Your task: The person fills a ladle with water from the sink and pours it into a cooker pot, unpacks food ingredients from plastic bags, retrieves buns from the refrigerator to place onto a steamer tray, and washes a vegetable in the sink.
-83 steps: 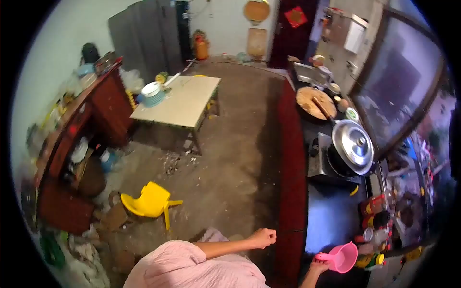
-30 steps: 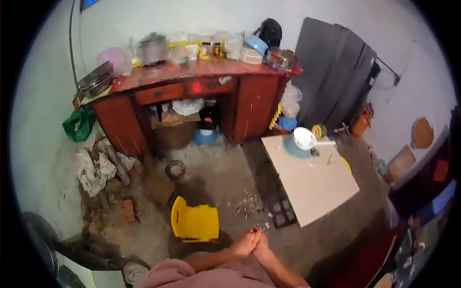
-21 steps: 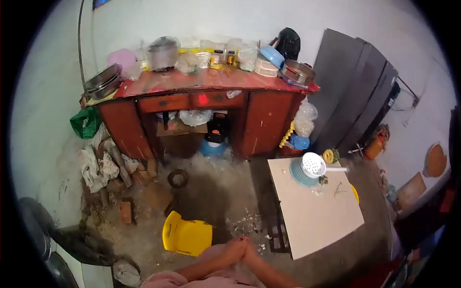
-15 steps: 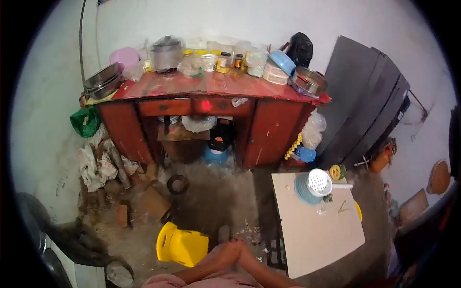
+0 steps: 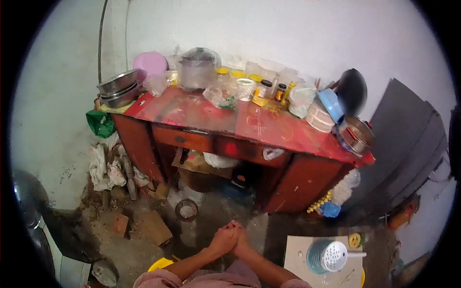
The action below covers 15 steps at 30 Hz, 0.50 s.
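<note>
Bare left hand (image 5: 222,240) clasping right hand (image 5: 240,242), scuffed red wooden desk (image 5: 230,126) ahead

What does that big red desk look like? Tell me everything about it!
The red desk looks wooden, with a worn, scratched top and darker red-brown sides. It stands against the pale wall on a dusty floor. Two drawers sit under the top, with an open gap below stuffed with bags and boxes. Its top is crowded along the back: stacked metal bowls at the left end, a pink lid, a covered pot, little jars, and a metal pan at the right corner.
</note>
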### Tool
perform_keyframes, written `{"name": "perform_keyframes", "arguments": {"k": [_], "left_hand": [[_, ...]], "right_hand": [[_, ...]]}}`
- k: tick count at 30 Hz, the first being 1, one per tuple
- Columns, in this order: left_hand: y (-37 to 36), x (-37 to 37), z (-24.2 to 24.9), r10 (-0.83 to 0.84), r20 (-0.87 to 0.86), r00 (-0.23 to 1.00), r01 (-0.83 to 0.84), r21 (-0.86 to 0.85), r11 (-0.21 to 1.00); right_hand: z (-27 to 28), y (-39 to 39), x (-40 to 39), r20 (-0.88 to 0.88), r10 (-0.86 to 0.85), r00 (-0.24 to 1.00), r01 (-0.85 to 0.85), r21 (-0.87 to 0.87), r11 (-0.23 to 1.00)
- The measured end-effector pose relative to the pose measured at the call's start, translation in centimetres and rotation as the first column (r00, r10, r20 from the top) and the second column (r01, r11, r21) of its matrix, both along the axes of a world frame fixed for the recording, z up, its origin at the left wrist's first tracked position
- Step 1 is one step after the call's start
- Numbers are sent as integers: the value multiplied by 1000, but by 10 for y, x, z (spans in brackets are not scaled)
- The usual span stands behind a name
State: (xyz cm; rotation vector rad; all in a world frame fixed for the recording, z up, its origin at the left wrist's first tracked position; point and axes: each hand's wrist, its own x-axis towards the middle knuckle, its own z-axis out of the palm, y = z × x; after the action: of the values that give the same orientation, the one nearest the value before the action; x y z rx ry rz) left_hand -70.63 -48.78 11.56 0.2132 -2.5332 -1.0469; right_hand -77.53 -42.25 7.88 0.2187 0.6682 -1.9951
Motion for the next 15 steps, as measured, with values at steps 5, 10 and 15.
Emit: {"name": "perform_keyframes", "arguments": {"k": [5,10,15], "left_hand": [[-51,-96,47,-25,-40,999,23,-51,998],[-103,-204,90,-105,-178,978,102,-24,995],[-151,-294,119,28,-244,969,-38,-37,999]], "right_hand": [[77,-53,-88,-218,-84,972,80,-23,996],[109,-93,-211,-546,-38,837,66,31,997],[133,-120,-307,-762,-75,643,215,85,973]]}}
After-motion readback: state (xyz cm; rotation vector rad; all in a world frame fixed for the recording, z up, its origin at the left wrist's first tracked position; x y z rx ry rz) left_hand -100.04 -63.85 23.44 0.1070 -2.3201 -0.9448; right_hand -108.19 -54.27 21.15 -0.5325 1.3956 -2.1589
